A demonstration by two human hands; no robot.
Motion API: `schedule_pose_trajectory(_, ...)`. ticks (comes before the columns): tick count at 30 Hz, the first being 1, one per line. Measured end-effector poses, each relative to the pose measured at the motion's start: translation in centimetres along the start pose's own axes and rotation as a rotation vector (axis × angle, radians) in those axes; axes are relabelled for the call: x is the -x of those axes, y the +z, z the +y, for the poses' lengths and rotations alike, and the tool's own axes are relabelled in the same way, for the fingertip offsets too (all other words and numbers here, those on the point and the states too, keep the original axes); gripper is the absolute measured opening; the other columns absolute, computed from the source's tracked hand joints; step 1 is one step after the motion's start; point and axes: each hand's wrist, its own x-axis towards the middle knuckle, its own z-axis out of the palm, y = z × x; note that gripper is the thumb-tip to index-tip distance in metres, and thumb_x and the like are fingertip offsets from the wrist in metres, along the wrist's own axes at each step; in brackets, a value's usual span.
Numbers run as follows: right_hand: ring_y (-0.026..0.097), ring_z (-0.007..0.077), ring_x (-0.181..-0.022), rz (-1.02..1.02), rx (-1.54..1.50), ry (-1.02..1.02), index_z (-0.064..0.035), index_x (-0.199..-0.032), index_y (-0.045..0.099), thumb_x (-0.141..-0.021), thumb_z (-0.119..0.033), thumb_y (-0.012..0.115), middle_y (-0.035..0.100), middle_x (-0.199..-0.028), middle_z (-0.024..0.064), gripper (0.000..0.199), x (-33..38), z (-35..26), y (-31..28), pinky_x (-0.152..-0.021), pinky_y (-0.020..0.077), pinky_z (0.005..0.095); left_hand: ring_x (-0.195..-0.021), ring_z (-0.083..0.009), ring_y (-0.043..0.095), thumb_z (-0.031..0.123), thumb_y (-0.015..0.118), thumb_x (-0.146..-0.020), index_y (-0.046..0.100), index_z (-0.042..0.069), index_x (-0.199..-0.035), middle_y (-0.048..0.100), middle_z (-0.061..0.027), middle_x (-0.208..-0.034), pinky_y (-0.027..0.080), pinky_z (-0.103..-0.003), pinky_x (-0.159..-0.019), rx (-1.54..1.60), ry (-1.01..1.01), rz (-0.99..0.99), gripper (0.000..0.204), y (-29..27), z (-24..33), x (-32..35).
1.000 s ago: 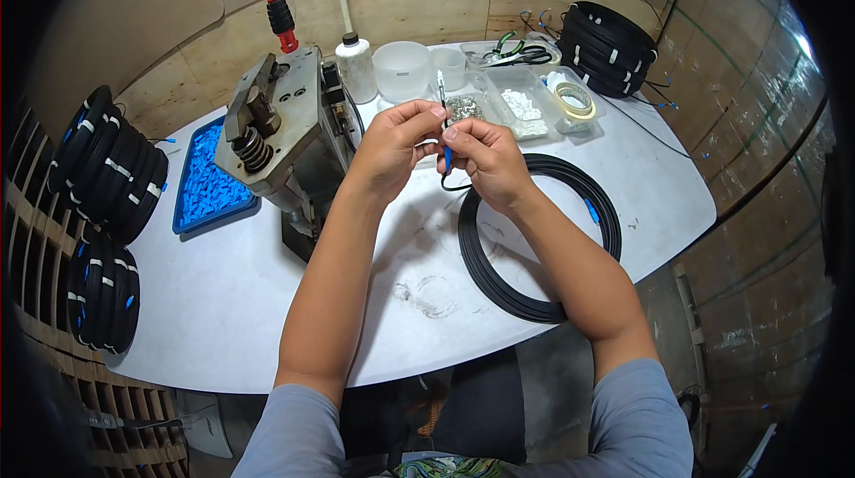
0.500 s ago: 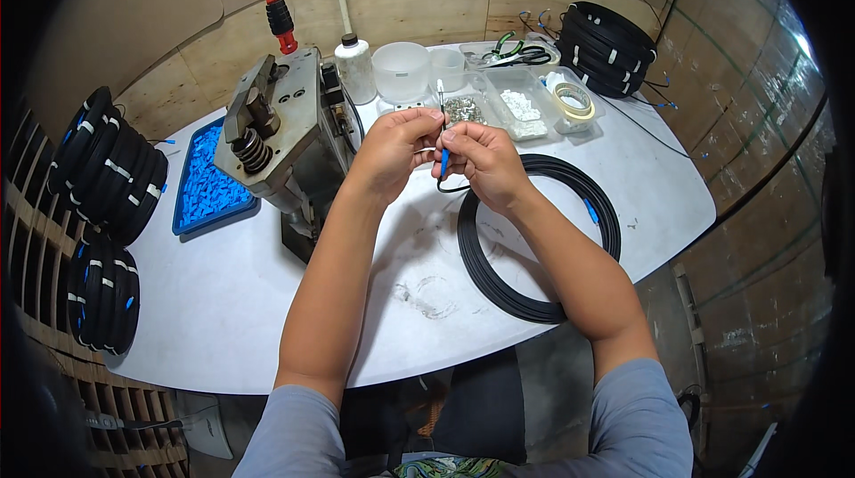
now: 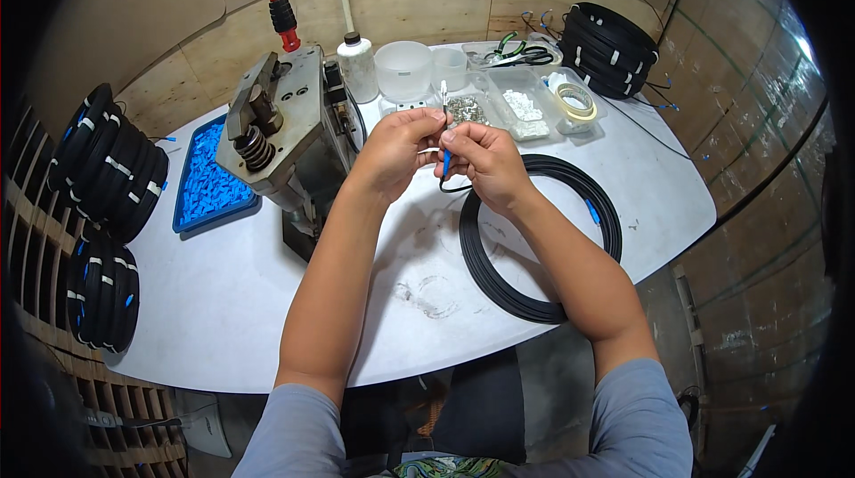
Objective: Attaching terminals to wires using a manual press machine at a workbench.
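Above the middle of the white table, my left hand (image 3: 392, 150) pinches a thin black cable whose slim white tip (image 3: 443, 89) points up and away from me. My right hand (image 3: 488, 162) is closed close beside it, thumb and fingers gripping the cable at a blue sleeve (image 3: 446, 163). The fingertips of both hands nearly meet and hide part of the cable. Below the sleeve the cable bends right toward a black cable coil (image 3: 470, 251), which lies flat under my right forearm. A blue connector (image 3: 592, 211) rests on the coil's inner right side.
A metal press (image 3: 280, 122) stands left of my hands, beside a blue tray (image 3: 184, 227) of small blue parts. Farther back are a white bottle (image 3: 358, 68), plastic tubs (image 3: 403, 71), clear boxes of small parts, a tape roll (image 3: 574, 101) and scissors (image 3: 525, 57). Bundled coils (image 3: 610, 50) flank the table.
Both hands keep their grip on the cable and sleeve. The whole view has shifted very slightly; nothing else visibly differs.
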Motion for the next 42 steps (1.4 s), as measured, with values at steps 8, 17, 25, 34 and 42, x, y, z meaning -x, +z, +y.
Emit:
schedule_pose_trajectory(8,0.064,0.0138,-0.067,0.004,0.033,-0.029,-0.0024,-0.084,0.062,-0.093,-0.019,0.063,0.062,-0.074,0.0045,0.019,0.08,-0.36,0.19,-0.058,0.0481,0.0234,-0.077,-0.0118,0.057,0.018,0.054,-0.097,0.061,0.004,-0.096,0.062,-0.0029,-0.086,0.048,-0.028,-0.069,-0.001,0.053,-0.081,0.015,-0.01,0.34,0.21)
schedule_pose_trajectory(17,0.063,0.0108,-0.066,-0.002,0.042,-0.029,-0.0032,-0.086,0.064,-0.092,-0.019,0.064,0.064,-0.076,0.0046,0.017,0.03,-0.61,0.05,-0.054,0.0422,0.0211,-0.083,-0.0125,0.06,0.02,0.059,-0.095,0.062,0.005,-0.097,0.063,-0.0024,-0.09,0.048,-0.03,-0.074,-0.016,0.141,-0.053,0.016,0.03,0.26,0.26)
schedule_pose_trajectory(25,0.063,0.011,-0.068,-0.008,0.024,-0.012,-0.0041,-0.086,0.065,-0.093,-0.02,0.062,0.065,-0.079,0.004,0.017,0.03,-0.63,0.0,-0.055,0.0413,0.0211,-0.084,-0.0123,0.061,0.021,0.063,-0.093,0.063,0.005,-0.096,0.064,-0.0029,-0.089,0.048,-0.03,-0.076,-0.051,0.132,-0.049,0.017,-0.17,0.38,0.25)
schedule_pose_trajectory(34,0.063,0.01,-0.069,-0.043,0.019,0.021,-0.0053,-0.087,0.062,-0.096,-0.023,0.057,0.063,-0.08,0.0019,0.02,-0.09,-0.28,-0.17,-0.054,0.0393,0.0204,-0.077,-0.0101,0.059,0.021,0.063,-0.091,0.065,0.004,-0.092,0.064,-0.002,-0.083,0.047,-0.026,-0.072,-0.124,0.139,0.039,0.016,-0.07,0.2,0.03)
schedule_pose_trajectory(42,0.063,0.009,-0.067,-0.029,0.037,0.038,-0.0054,-0.089,0.063,-0.096,-0.022,0.057,0.065,-0.08,0.0031,0.019,-0.01,-0.38,-0.06,-0.052,0.0389,0.0197,-0.073,-0.0113,0.059,0.02,0.06,-0.092,0.064,0.004,-0.093,0.064,-0.0032,-0.081,0.048,-0.027,-0.07,-0.091,0.079,0.079,0.016,0.0,0.05,-0.05)
